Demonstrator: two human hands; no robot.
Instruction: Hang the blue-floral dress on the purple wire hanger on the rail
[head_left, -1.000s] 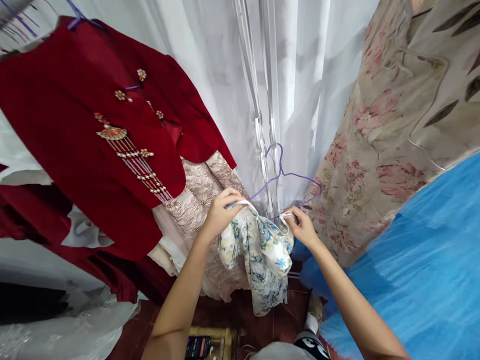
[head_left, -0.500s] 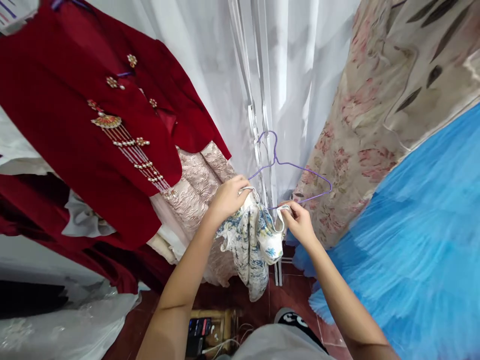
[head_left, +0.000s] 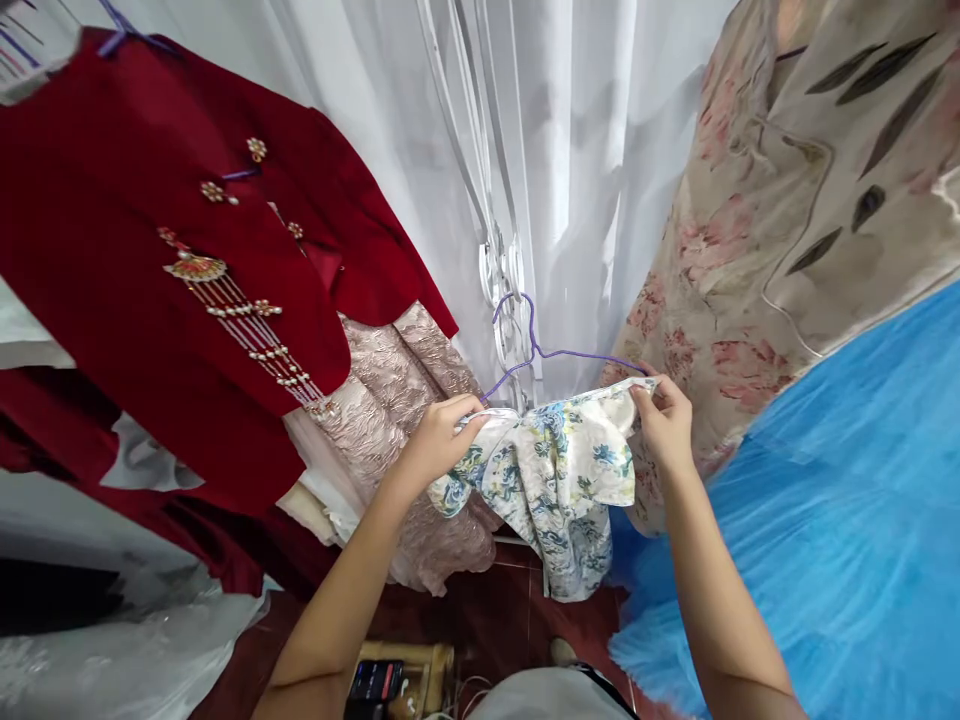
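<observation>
A purple wire hanger point(head_left: 534, 352) carries a white dress point(head_left: 559, 470) with blue and yellow flowers, its top edge stretched across in front of the hanger. My left hand point(head_left: 442, 435) pinches the dress's neckline at the hanger's left end. At the other end, my right hand point(head_left: 664, 415) is closed on the neckline, thumb and fingers together by the hanger's right tip. Between the hands the band is nearly straight, and the cloth falls below in folds. The lower part of the hanger is hidden behind the dress.
A dark red jacket point(head_left: 247, 230) with beaded ornaments hangs left, over a pale pink brocade skirt point(head_left: 382, 390). To the right are a beige floral dress point(head_left: 720, 300) and blue tulle point(head_left: 847, 500). White curtain point(head_left: 585, 150) hangs behind. A phone point(head_left: 377, 682) lies low, near my legs.
My right hand has moved right and up, spreading the bunched dress out across the hanger. My left hand has shifted slightly left and down. The hanger sits a little lower.
</observation>
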